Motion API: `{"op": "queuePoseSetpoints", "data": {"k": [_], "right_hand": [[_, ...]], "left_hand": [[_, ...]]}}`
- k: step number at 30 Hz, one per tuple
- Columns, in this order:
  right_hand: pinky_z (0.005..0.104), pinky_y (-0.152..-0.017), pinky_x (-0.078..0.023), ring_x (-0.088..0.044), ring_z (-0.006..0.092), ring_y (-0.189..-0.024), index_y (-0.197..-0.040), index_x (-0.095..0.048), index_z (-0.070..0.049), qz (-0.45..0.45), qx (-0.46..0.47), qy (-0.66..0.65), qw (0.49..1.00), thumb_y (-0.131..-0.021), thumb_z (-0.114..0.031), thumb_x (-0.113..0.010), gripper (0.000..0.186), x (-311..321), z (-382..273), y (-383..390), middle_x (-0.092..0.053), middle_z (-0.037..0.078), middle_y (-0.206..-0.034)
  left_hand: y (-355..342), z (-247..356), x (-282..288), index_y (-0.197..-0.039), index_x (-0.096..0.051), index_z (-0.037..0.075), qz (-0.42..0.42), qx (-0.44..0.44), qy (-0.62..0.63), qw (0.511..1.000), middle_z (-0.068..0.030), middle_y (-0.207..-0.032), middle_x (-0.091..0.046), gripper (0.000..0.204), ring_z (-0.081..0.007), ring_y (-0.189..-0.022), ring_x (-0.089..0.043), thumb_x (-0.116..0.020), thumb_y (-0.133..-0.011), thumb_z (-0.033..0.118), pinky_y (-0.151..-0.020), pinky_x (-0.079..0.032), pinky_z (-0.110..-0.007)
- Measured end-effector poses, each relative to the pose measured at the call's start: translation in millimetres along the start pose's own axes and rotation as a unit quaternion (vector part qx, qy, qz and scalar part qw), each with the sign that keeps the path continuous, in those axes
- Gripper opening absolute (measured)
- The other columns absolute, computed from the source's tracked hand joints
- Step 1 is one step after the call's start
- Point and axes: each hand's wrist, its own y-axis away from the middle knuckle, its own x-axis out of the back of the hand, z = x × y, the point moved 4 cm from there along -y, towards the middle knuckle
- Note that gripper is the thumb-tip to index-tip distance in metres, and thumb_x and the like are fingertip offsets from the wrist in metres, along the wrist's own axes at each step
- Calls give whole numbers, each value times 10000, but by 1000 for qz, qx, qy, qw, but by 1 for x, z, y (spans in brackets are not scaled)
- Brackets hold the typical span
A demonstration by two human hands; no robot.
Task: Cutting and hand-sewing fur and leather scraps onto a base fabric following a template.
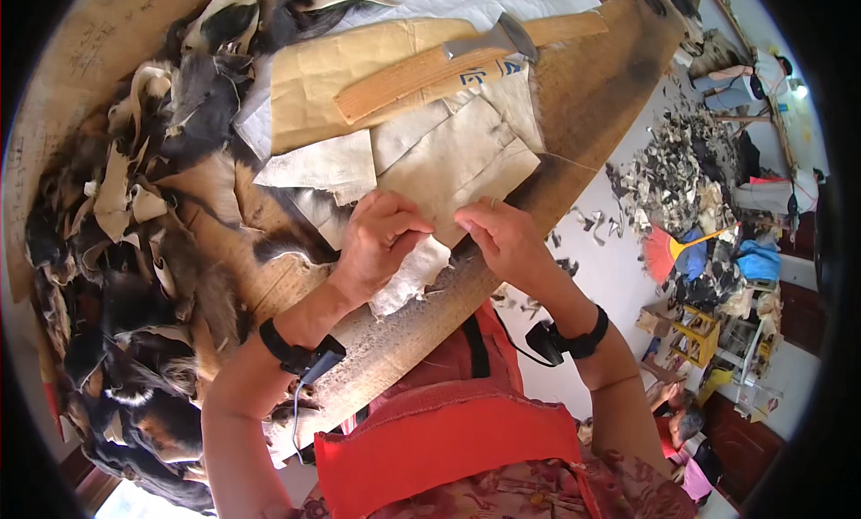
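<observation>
Table: pale hides [439,160], brown paper [309,80] and a wood strip [395,87] are spread on the worn table [587,93]; a metal tool [491,41] is laid across the strip.
Left hand [381,237]: a pale scrap [413,277] is pinched over the table's near side.
Right hand [504,237]: thumb and forefinger are nearly closed at the hides; whether anything is pinched cannot be told.
Furs [143,286]: heaped along the table's left.
Floor [583,255]: right of the table, offcuts [677,165], a red broom [659,255] and a yellow crate [693,336] are seen.
</observation>
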Motion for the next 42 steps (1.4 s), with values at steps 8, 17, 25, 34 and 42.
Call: {"op": "queuePoseSetpoints", "data": {"k": [8, 17, 25, 34, 42], "right_hand": [[419, -679, -503, -616, 347, -789, -985, -589, -63, -32, 9, 37, 999, -888, -19, -570, 109, 1, -9, -5, -587, 127, -859], [437, -671, -481, -610, 338, -768, -983, -541, -56, -39, 61, 145, 987, -733, -250, -718, 363, -6, -22, -26, -583, 125, -840], [432, -662, -470, -611, 332, -708, -894, -479, -79, -80, 28, 153, 985, -707, -145, -684, 285, -23, -13, -29, -591, 85, -748], [363, -627, -477, -587, 228, -730, -902, -647, -33, 127, 264, 223, 930, -744, -87, -670, 168, -30, -26, 6, -586, 55, -839], [343, -596, -531, -648, 253, -735, -1009, -593, -52, 127, 123, -44, 983, -935, -101, -581, 89, -38, -67, 31, -620, 89, -912]], "left_hand": [[-1, 3, -1, -877, -723, 104, -18, 20, -14, 1000, -27, -934, -629, 177, -221, -883, -564, -733, -751, -20, -799, -431, -340], [1, 1, -1, -888, -713, 100, -4, 13, -28, 1000, -36, -924, -628, 181, -238, -881, -576, -743, -734, 10, -795, -442, -353], [1, 2, 0, -874, -702, 92, 15, 0, -26, 1000, -35, -901, -625, 169, -248, -864, -585, -746, -723, 31, -788, -450, -362], [4, -2, 0, -918, -698, 44, -9, 27, 12, 1000, -69, -967, -624, 204, -258, -916, -573, -724, -734, -41, -816, -452, -357], [2, -2, -4, -838, -736, 105, 2, 12, -23, 1000, -26, -879, -631, 172, -241, -851, -578, -751, -701, 2, -802, -443, -353]]}}
